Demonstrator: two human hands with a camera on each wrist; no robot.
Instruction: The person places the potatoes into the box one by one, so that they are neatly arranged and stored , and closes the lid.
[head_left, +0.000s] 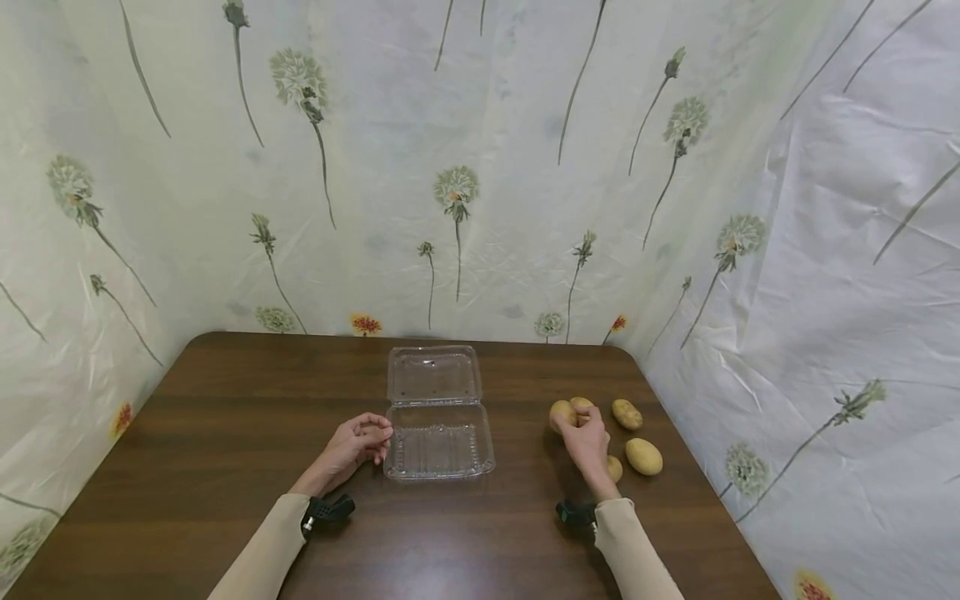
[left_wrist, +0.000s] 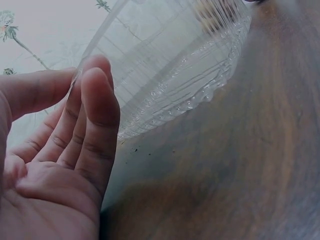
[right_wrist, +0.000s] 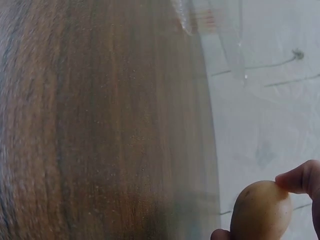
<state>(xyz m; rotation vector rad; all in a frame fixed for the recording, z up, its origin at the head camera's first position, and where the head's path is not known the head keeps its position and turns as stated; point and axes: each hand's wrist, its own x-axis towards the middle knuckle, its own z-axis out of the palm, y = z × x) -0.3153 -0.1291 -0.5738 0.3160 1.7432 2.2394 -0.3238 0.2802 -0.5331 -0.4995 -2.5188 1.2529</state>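
Observation:
A clear plastic clamshell container (head_left: 438, 477) lies on the table, its lid (head_left: 435, 375) folded back away from me. With thumb and fingers my left hand (head_left: 351, 447) pinches the left rim of the container; in the left wrist view the rim (left_wrist: 102, 31) runs between them. On the right, my right hand (head_left: 588, 446) grips a potato (head_left: 562, 414) by its sides, and the same yellow-brown potato (right_wrist: 260, 212) shows between fingertips in the right wrist view. Around that hand are other potatoes, including one (head_left: 643, 457) to its right and one (head_left: 614, 469) partly hidden by the wrist.
Another potato (head_left: 626, 414) sits toward the table's right edge, and one more (head_left: 581, 404) is partly behind the right fingers. The dark wooden table (head_left: 247, 400) meets a dandelion-patterned curtain (head_left: 510, 208) at the back and on both sides.

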